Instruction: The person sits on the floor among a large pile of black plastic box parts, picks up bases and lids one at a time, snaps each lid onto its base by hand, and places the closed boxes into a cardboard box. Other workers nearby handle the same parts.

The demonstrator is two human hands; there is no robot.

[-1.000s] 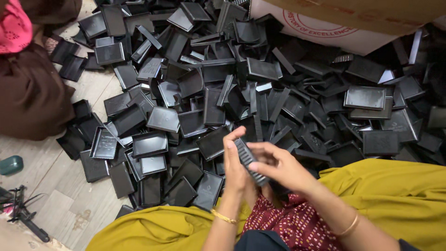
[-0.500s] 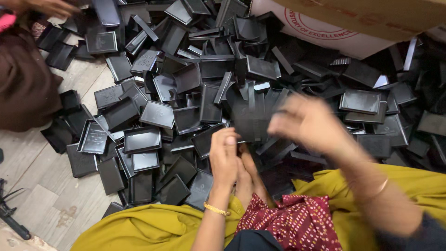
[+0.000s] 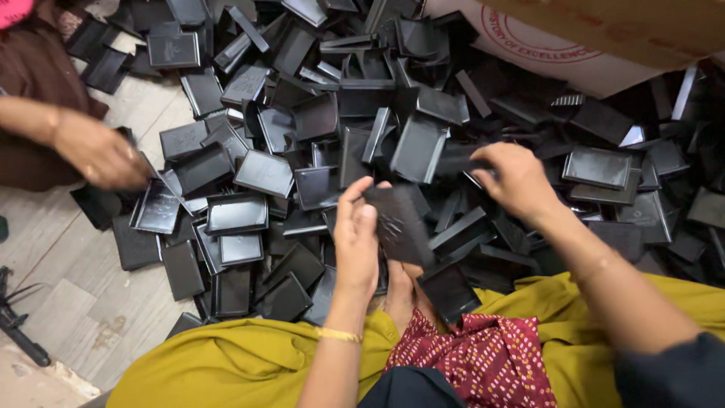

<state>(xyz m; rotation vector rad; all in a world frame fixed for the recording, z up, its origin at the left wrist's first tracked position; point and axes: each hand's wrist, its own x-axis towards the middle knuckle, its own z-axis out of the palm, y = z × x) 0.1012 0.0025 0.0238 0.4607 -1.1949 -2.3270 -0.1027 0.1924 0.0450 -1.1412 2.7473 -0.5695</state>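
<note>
Head view: left hand (image 3: 356, 240) grips a stack of flat black rectangular plastic trays (image 3: 398, 225) above the lap. Right hand (image 3: 515, 180), earlier at the stack, has extended into the black tray pile (image 3: 302, 113) on the floor, fingers closing on another tray; a co-worker's hand (image 3: 98, 155) reaches in at the left.

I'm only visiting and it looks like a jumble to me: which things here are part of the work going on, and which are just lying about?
In the work:
- left hand holding a stack of black trays
- right hand reaching into the pile of black trays

Lying about:
- cardboard box
- another person's hand, at the pile's edge
- black tool on the floor
</note>
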